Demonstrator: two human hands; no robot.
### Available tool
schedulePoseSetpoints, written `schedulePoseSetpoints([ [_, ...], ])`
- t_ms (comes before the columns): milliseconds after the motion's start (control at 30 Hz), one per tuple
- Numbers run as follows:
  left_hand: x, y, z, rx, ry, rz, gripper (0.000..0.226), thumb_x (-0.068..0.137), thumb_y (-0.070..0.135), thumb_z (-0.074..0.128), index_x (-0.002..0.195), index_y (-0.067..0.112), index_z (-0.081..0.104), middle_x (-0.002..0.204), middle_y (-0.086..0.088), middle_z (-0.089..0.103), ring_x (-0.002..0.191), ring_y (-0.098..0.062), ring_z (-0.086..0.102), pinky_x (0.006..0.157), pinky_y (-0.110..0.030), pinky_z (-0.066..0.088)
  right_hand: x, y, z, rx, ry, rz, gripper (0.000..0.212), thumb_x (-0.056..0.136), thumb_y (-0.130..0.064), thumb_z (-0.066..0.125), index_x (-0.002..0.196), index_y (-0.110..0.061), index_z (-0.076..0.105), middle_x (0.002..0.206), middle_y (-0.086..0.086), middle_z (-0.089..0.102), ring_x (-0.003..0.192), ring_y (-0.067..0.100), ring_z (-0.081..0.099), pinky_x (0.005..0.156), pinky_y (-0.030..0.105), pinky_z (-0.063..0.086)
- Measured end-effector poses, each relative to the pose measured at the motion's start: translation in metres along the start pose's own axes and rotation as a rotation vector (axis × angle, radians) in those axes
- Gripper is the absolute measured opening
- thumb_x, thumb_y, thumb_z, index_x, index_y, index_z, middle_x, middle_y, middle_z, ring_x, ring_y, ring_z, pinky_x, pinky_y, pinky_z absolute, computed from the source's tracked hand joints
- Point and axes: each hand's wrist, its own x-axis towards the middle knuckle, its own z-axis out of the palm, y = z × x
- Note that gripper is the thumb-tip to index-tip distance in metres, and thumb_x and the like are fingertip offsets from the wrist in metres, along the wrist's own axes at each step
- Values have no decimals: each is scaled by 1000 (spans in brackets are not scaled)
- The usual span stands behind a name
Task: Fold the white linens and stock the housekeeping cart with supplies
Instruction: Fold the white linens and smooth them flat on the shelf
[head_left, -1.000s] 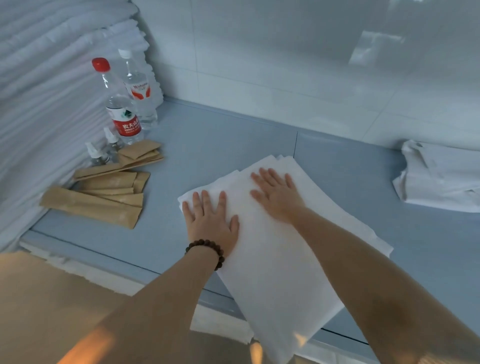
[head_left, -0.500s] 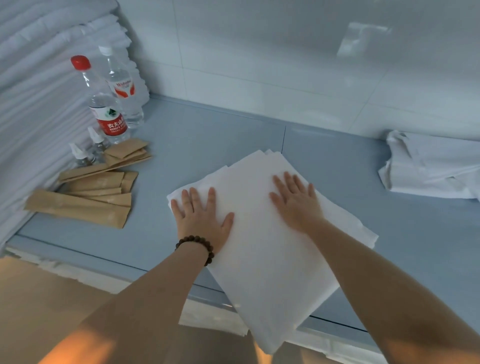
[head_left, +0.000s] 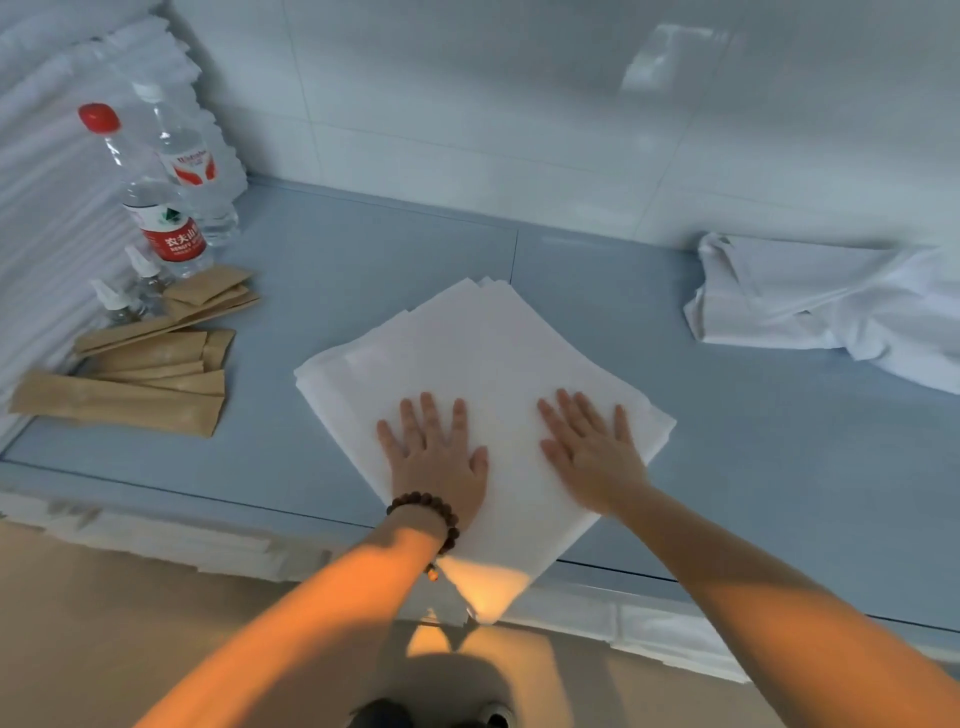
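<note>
Folded white linen (head_left: 483, 364): a flat, many-layered rectangle lying cornerwise on the blue-grey worktop (head_left: 363, 249), its layered edges slightly stepped at the far corner and its near corner overhanging the front edge. The left hand (head_left: 436, 462) and the right hand (head_left: 592, 457) lie flat on its near half, fingers spread. Loose white linen (head_left: 831, 296): a rumpled heap at the right, against the wall and well apart from the folded piece. Stacked white linens (head_left: 47, 208): a tall pile at the far left. Supplies, beside that pile: a red-capped water bottle (head_left: 150, 202) and a white-capped water bottle (head_left: 192, 161), both upright; two small spray bottles (head_left: 143, 273); brown paper sachets (head_left: 130, 374) lying flat, overlapping.
</note>
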Motion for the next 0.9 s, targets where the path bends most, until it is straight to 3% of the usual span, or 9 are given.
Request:
schedulePoseSetpoints([
  [100, 1, -4, 1, 25, 17, 25, 72, 93, 58, 10, 152, 24, -10, 159, -16, -13, 144, -40, -15, 109, -64, -14, -1, 52, -12, 33, -46, 294, 55, 100, -49, 10, 151, -34, -5, 161, -6, -8, 147, 15, -9, 115, 56, -8],
  [167, 2, -7, 0, 37, 11, 48, 72, 92, 60, 11, 152, 24, -8, 159, -15, -11, 144, -40, -13, 110, -63, -13, -1, 57, -20, 21, -81, 391, 59, 99, -51, 10, 152, -27, -4, 161, 0, -7, 147, 19, -10, 115, 58, -8],
  [400, 17, -33, -14, 37, 14, 172, 59, 97, 47, 16, 152, 33, 0, 161, -8, -5, 147, -28, -6, 115, -56, -4, -40, -87, 11, 136, 54, 162, 72, 94, -62, 15, 153, -23, 2, 161, 5, -7, 147, 23, -14, 109, 61, -16],
  [667, 39, -78, -31, 84, -12, 170, 62, 97, 51, 13, 153, 29, -1, 161, -5, -3, 147, -30, -5, 117, -53, -5, -39, -60, 13, 200, 128, 419, 56, 98, -52, 17, 151, -39, 4, 161, -5, -2, 147, 19, -9, 111, 64, -8],
  [900, 70, -112, -52, 164, -67, 246, 62, 97, 56, 17, 151, 36, -4, 161, -3, -5, 146, -34, -4, 114, -59, 2, -33, -95, 5, 371, 101, 679, 62, 96, -56, 21, 150, -38, -4, 158, 3, -21, 145, 29, -19, 108, 69, -7],
])
